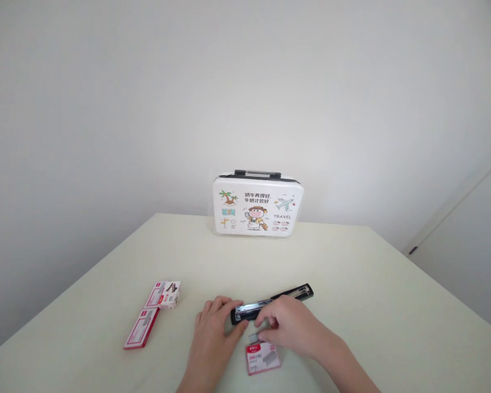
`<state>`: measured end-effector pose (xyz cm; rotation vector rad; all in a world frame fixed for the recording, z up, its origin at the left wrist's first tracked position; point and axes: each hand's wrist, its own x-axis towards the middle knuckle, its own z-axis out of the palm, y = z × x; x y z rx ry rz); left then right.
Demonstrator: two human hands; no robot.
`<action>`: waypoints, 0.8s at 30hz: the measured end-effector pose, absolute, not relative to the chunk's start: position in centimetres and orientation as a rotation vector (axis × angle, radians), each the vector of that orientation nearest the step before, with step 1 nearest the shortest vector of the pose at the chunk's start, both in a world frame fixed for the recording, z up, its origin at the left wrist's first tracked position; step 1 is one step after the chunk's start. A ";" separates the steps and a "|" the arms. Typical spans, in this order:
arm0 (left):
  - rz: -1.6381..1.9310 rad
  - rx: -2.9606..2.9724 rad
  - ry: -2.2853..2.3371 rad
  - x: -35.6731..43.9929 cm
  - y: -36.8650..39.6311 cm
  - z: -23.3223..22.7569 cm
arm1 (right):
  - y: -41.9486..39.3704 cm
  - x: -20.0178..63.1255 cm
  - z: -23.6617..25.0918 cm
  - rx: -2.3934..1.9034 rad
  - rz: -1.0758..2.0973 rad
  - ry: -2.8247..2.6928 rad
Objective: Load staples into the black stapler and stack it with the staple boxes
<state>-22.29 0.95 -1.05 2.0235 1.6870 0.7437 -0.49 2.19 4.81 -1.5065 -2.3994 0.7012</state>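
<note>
Left hand (213, 327) bare, right hand (288, 326) bare, forearms unsleeved, no rings

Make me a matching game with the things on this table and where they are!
Things:
1. stapler
2. white case
3. open staple box
4. two red staple boxes

Places:
A. at the far edge of the table, standing upright
B. at the left, away from both hands
C. lying opened out flat, under both hands
D. nearest the camera, just below the right hand

Pairs: 1-C, 2-A, 3-D, 4-B

One head-worn camera looks forward and down, from close above, across the table (372, 284) toward the wall (147, 109).
</note>
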 end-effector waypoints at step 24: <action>0.770 2.030 1.697 -22.2 0.9 -0.9 | 1.1 2.3 1.8 -1.323 0.848 -2.216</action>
